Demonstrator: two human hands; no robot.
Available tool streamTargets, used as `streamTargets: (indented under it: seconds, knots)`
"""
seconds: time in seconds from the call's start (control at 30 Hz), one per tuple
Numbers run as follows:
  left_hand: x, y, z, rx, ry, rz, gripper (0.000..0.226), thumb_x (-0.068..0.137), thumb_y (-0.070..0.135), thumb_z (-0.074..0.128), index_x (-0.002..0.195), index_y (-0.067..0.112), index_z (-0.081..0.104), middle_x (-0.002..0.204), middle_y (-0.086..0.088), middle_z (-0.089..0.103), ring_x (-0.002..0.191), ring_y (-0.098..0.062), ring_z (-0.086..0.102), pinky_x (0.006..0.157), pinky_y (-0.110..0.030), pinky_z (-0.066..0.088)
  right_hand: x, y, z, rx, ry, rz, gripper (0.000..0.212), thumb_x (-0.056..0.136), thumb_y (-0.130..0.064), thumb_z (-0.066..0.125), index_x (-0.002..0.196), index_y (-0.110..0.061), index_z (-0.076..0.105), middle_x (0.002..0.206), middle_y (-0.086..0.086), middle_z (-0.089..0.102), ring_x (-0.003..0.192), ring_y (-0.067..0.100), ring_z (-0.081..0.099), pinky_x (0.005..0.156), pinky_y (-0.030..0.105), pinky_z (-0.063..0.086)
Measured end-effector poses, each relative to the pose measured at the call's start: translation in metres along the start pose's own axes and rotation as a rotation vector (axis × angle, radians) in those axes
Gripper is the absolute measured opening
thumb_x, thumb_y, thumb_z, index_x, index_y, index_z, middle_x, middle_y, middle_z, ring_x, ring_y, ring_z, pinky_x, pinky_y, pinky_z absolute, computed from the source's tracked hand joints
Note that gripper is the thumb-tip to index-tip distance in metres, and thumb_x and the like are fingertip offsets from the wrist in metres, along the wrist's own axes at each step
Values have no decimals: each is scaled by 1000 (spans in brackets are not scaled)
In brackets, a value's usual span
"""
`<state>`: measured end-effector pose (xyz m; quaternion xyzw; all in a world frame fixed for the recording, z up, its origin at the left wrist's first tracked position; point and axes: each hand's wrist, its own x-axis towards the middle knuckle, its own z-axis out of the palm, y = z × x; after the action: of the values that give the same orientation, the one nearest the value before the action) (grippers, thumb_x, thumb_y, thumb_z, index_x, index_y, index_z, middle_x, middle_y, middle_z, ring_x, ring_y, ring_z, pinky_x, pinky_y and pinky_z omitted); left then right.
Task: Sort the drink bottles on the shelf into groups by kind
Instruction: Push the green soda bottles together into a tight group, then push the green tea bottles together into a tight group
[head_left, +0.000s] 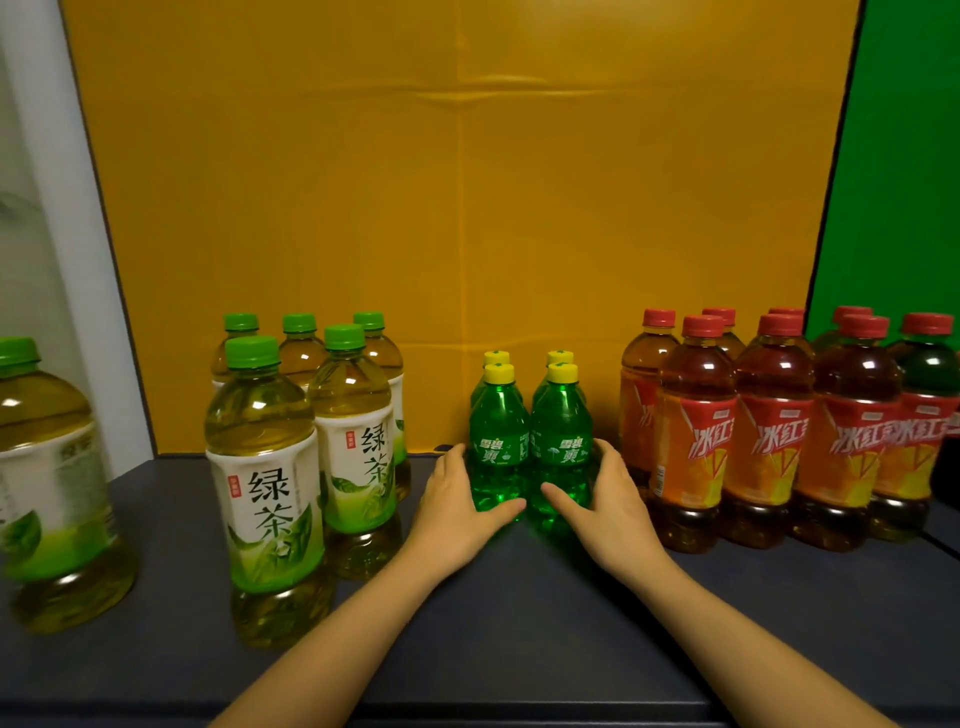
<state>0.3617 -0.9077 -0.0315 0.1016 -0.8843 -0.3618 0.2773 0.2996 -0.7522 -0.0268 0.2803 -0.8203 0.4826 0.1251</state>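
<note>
- Four small green Sprite bottles (501, 426) with yellow caps stand upright in a tight two-by-two block. They sit in the middle of the dark shelf (519, 623), close to its back edge.
- The left hand (457, 499) cups the block's left side. Its fingers wrap round the flank of the front-left bottle, and its thumb lies across the low front of that bottle.
- The right hand (608, 499) mirrors it on the right side, with fingers round the flank of the front-right bottle and the thumb pointing inward along its base.
- So each grip is closed on the Sprite bottles and the two hands hold the block between them. The thumb tips are near each other but do not touch.
- Both bare forearms reach in from the lower edge of the view.
- Left of the hands, five green tea bottles (265, 467) with green caps and white-and-green labels stand upright in a cluster, apart from the Sprite block.
- One more lone green tea bottle (47, 467) stands well apart at the far left, partly cut off by the frame.
- Right of the hands, the iced red tea bottles (769, 441) with red caps and red-orange labels stand packed in two rows. The nearest one is just beside the right hand.
- A creased yellow backdrop (467, 182) hangs behind the shelf.
- A green panel (904, 182) sits at its right and a white wall (47, 182) at its left.
</note>
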Motion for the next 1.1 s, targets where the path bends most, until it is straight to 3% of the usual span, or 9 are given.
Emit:
streamTargets:
  seconds: [0.1, 0.2, 0.33, 0.47, 0.57, 0.63, 0.8, 0.97, 1.1]
  knots:
    - [-20, 8, -15, 173, 81, 140, 68, 75, 38, 69, 130, 14, 36, 131, -2, 42, 125, -17, 39, 102, -28, 34, -11, -5, -9, 111, -85, -56, 64, 80, -18, 68, 126, -35, 26, 121, -8, 47, 114, 6, 42, 91, 13, 32]
    - [-44, 13, -30, 212, 137, 233, 44, 77, 38, 66, 113, 19, 51, 114, 6, 51, 110, -11, 48, 90, -21, 38, -23, -11, -16, 143, -137, -105, 64, 83, -15, 65, 132, -29, 26, 121, -15, 41, 118, 2, 35, 87, -2, 24]
    - [-80, 18, -53, 169, 243, 252, 23, 72, 48, 56, 88, 31, 57, 86, 19, 57, 81, -3, 56, 70, -29, 50, -41, -25, -13, 100, -54, -222, 68, 83, -18, 64, 139, -20, 26, 149, -5, 21, 139, 8, 18, 111, 22, 16]
    - [-119, 13, -82, 174, 467, 274, 14, 74, 44, 56, 76, 30, 56, 73, 16, 57, 68, -4, 56, 59, -23, 48, -53, -50, 4, 185, -81, -309, 56, 81, -20, 66, 126, -30, 34, 129, -10, 40, 118, 6, 42, 95, 15, 34]
    - [-136, -1, -108, 197, 668, 244, 25, 71, 45, 60, 83, 26, 50, 80, 11, 51, 73, -6, 51, 63, -21, 44, -55, -71, 26, 237, -233, -295, 54, 83, -19, 64, 129, -23, 37, 127, -9, 43, 115, 4, 44, 85, -3, 32]
    - [-136, -13, -120, 224, 740, 156, 52, 62, 53, 72, 93, 25, 40, 89, 5, 45, 82, -9, 45, 68, -22, 42, -49, -83, 43, 249, -285, -283, 57, 83, -19, 64, 133, -18, 35, 127, -8, 42, 119, 3, 41, 85, -1, 33]
    - [-118, -44, -131, 211, 449, -59, 95, 47, 59, 77, 119, 22, 29, 114, 3, 44, 108, -18, 49, 83, -37, 50, -25, -108, 83, 386, -472, -82, 81, 76, -15, 72, 140, -14, 21, 126, -8, 42, 122, 8, 42, 101, 26, 39]
    - [-103, -70, -141, 123, 191, -25, 72, 52, 71, 61, 106, 29, 37, 119, 9, 58, 112, -12, 54, 88, -38, 50, -22, -110, 104, 428, -522, 31, 69, 74, -9, 73, 127, -26, 33, 129, -2, 54, 116, 11, 53, 100, 35, 46]
    - [-87, -84, -156, 66, 99, 13, 68, 62, 55, 73, 111, 24, 40, 122, 5, 60, 113, -14, 55, 90, -40, 49, -26, -109, 108, 318, -468, -3, 66, 74, -21, 74, 125, -29, 33, 132, -5, 52, 118, 10, 51, 102, 34, 44]
